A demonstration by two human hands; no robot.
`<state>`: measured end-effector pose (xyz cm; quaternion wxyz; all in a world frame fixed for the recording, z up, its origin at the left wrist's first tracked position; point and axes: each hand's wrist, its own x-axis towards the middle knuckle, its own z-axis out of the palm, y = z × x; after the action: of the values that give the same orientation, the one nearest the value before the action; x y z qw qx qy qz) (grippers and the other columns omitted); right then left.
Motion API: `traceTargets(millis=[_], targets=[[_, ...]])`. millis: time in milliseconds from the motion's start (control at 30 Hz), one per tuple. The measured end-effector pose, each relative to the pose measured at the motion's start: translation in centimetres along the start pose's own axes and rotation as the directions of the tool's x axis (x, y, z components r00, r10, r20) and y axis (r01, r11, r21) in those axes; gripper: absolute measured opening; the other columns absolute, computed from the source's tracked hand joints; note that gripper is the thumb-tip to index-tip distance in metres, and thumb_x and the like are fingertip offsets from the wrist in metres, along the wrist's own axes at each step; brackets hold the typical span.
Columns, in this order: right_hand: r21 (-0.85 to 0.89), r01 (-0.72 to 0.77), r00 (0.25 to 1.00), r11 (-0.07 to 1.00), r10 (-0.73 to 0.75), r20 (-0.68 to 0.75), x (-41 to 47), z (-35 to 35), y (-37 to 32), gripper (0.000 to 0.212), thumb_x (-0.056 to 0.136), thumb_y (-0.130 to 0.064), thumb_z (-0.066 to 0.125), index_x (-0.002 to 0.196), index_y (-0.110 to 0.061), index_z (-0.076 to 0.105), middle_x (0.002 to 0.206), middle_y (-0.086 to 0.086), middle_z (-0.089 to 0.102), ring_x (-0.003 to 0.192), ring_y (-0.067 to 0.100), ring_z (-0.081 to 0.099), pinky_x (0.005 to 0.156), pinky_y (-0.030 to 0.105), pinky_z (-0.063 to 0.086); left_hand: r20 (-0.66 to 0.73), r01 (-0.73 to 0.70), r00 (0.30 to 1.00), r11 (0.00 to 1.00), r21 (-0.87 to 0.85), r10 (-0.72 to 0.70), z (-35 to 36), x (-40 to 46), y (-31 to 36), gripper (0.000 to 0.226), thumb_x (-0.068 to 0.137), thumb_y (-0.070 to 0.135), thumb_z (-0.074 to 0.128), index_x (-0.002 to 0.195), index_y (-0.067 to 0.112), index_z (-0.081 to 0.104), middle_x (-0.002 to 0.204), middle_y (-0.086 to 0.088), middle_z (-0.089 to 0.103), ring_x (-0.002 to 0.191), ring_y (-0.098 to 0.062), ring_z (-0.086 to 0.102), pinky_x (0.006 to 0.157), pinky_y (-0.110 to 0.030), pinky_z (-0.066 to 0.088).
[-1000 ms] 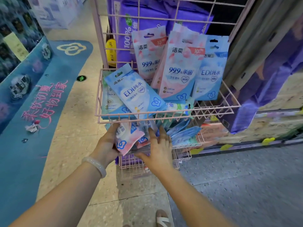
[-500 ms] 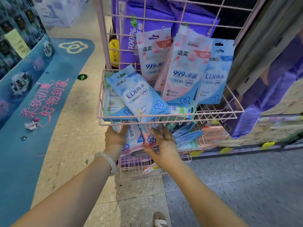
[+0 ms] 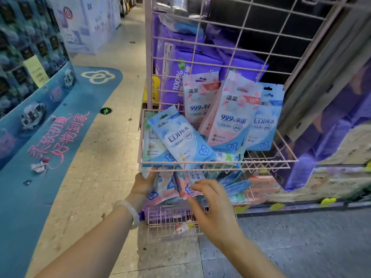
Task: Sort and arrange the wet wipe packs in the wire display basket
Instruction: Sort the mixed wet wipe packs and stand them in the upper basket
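Observation:
A pink wire display basket (image 3: 216, 165) holds wet wipe packs. A blue pack (image 3: 181, 138) lies tilted at its front left. Two pink packs (image 3: 230, 117) and another blue pack (image 3: 264, 122) lean upright against the back grid. Just below the basket's front rim, my left hand (image 3: 143, 183) grips the left side of a bunch of pink and blue packs (image 3: 170, 187). My right hand (image 3: 212, 205) is at the bunch's right side, fingers spread, fingertips touching a pink pack (image 3: 185, 188).
A lower pink wire basket (image 3: 170, 219) sits under the hands, with blue packs (image 3: 233, 185) sticking out to the right. Large purple packages (image 3: 180, 73) stand behind the grid. A blue floor mat (image 3: 50, 147) lies at left. A shelf (image 3: 301, 201) runs at right.
Both hands have risen with the bunch of packs toward the upper basket's front rim. My right hand has loosened from the bunch and its fingers have spread.

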<state>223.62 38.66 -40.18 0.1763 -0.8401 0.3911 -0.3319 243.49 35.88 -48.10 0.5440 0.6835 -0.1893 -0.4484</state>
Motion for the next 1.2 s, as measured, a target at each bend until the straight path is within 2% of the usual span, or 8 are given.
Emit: traceTargets(millis=[167, 333, 467, 667, 800, 900, 1067, 1200], targets=[[0.161, -0.015, 0.958, 0.987, 0.06, -0.281, 3.5, -5.3, -0.6, 0.018, 0.08, -0.019, 0.063, 0.096, -0.023, 0.056, 0.087, -0.014, 0.054, 0.081, -0.004, 0.051, 0.075, 0.007, 0.039, -0.036, 0.142, 0.989, 0.99, -0.002, -0.142, -1.4, 0.2, -1.0, 0.067, 0.084, 0.047, 0.06, 0.128, 0.002, 0.04, 0.122, -0.02, 0.056, 0.105, -0.037, 0.059, 0.088, -0.048, 0.05], [0.281, -0.135, 0.897, 0.95, 0.237, -0.372, 7.0, -8.6, 0.9, 0.024, 0.082, -0.015, 0.066, 0.101, -0.022, 0.054, 0.098, 0.007, 0.06, 0.092, 0.026, 0.06, 0.083, 0.047, 0.05, 0.019, 0.125, 0.992, 0.987, -0.099, -0.124, -1.6, -0.3, -1.0, 0.056, 0.084, 0.039, 0.063, 0.124, 0.006, 0.043, 0.106, -0.014, 0.063, 0.085, -0.028, 0.065, 0.07, -0.04, 0.054], [0.273, -0.135, 0.899, 0.953, 0.233, -0.372, 6.6, -8.7, 1.2, 0.022, 0.082, -0.019, 0.065, 0.099, -0.025, 0.054, 0.1, 0.009, 0.06, 0.092, 0.031, 0.061, 0.078, 0.056, 0.051, 0.051, 0.103, 0.994, 0.984, -0.147, -0.096, -1.8, -0.7, -1.3, 0.052, 0.082, 0.029, 0.068, 0.122, 0.003, 0.047, 0.099, -0.013, 0.066, 0.082, -0.029, 0.066, 0.065, -0.035, 0.052], [0.211, -0.112, 0.907, 0.971, 0.187, -0.376, 5.2, -8.7, 1.8, 0.027, 0.082, -0.013, 0.066, 0.1, -0.026, 0.052, 0.098, 0.009, 0.06, 0.088, 0.03, 0.061, 0.076, 0.05, 0.053, 0.055, 0.093, 0.995, 0.988, -0.121, -0.087, -2.4, -1.3, -2.0, 0.04, 0.082, 0.04, 0.064, 0.11, 0.015, 0.051, 0.102, -0.009, 0.067, 0.082, -0.024, 0.067, 0.06, -0.033, 0.051], [0.24, -0.164, 0.877, 0.957, 0.253, -0.408, 5.7, -9.8, 3.0, 0.025, 0.081, -0.013, 0.066, 0.101, -0.023, 0.054, 0.099, 0.005, 0.06, 0.087, 0.02, 0.058, 0.074, 0.017, 0.048, 0.031, 0.093, 0.995, 0.99, -0.107, -0.09, -2.6, -1.8, -2.5, 0.051, 0.078, 0.035, 0.07, 0.117, 0.011, 0.048, 0.112, -0.015, 0.065, 0.086, -0.025, 0.068, 0.057, -0.032, 0.055], [0.249, -0.176, 0.884, 0.952, 0.264, -0.386, 5.9, -10.3, 3.4, 0.025, 0.081, -0.013, 0.066, 0.102, -0.021, 0.054, 0.1, 0.005, 0.06, 0.089, 0.019, 0.057, 0.077, 0.023, 0.048, -0.003, -0.046, 0.999, 0.999, 0.006, 0.046, -1.5, -2.3, -2.1, 0.053, 0.069, 0.025, 0.08, 0.104, 0.019, 0.041, 0.1, 0.0, 0.065, 0.074, -0.006, 0.066, 0.046, -0.019, 0.052], [0.205, -0.162, 0.902, 0.965, 0.229, -0.366, 6.0, -10.7, 3.4, 0.027, 0.081, -0.012, 0.066, 0.103, -0.021, 0.053, 0.1, 0.004, 0.059, 0.089, 0.023, 0.058, 0.077, 0.034, 0.05, 0.067, -0.22, 0.975, 0.968, 0.122, 0.213, 1.2, -2.2, -0.8, 0.065, 0.063, 0.011, 0.084, 0.117, 0.017, 0.049, 0.114, -0.008, 0.065, 0.101, -0.028, 0.065, 0.082, -0.055, 0.054], [0.196, -0.178, 0.911, 0.964, 0.236, -0.339, 6.2, -11.6, 4.0, 0.025, 0.082, -0.012, 0.065, 0.1, -0.023, 0.052, 0.103, 0.005, 0.059, 0.09, 0.018, 0.056, 0.075, 0.016, 0.046, 0.017, -0.04, 0.999, 0.884, 0.466, 0.036, 1.0, -0.9, -0.3, 0.08, 0.055, 0.051, 0.077, 0.125, 0.025, 0.049, 0.143, -0.012, 0.044, 0.131, -0.028, 0.041, 0.112, -0.05, 0.027]])
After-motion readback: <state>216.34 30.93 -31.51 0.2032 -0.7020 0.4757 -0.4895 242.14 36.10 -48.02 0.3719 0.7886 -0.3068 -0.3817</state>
